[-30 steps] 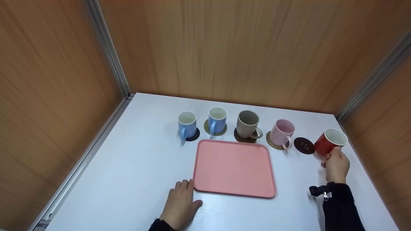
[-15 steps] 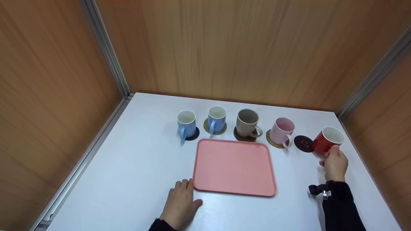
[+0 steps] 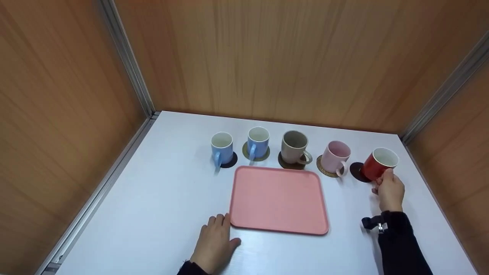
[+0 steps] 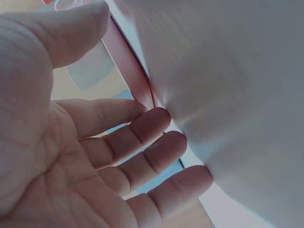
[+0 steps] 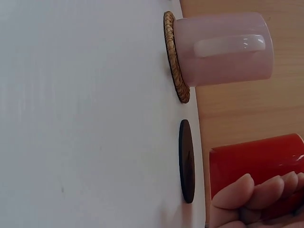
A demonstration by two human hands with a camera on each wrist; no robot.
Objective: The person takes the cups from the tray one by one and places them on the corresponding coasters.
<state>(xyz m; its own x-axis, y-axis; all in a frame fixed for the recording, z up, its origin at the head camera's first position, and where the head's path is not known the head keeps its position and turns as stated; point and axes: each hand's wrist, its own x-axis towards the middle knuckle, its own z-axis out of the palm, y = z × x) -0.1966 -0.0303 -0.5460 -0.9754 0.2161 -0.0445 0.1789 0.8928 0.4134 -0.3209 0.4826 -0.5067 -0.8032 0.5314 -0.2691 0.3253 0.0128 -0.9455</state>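
Note:
My right hand grips a red mug with a pale inside, fingers curled at its near side; the handle is hidden by them. In the head view the mug overlaps a round dark coaster. The right wrist view shows the mug tilted and raised off the white tabletop, a gap between its base and the coaster's top. My left hand lies on the table with fingers extended, the index fingertip at the lower left corner of a pink rectangular tray. Nothing is held in that hand.
Left of the red mug, a pink mug stands on a woven coaster. Further left come a grey-beige mug and two light blue mugs, one on an olive coaster. Wooden panels enclose the table.
The red mug has moved left in my right hand, from beside the dark coaster to overlapping it. My left hand and the tray stay where they were.

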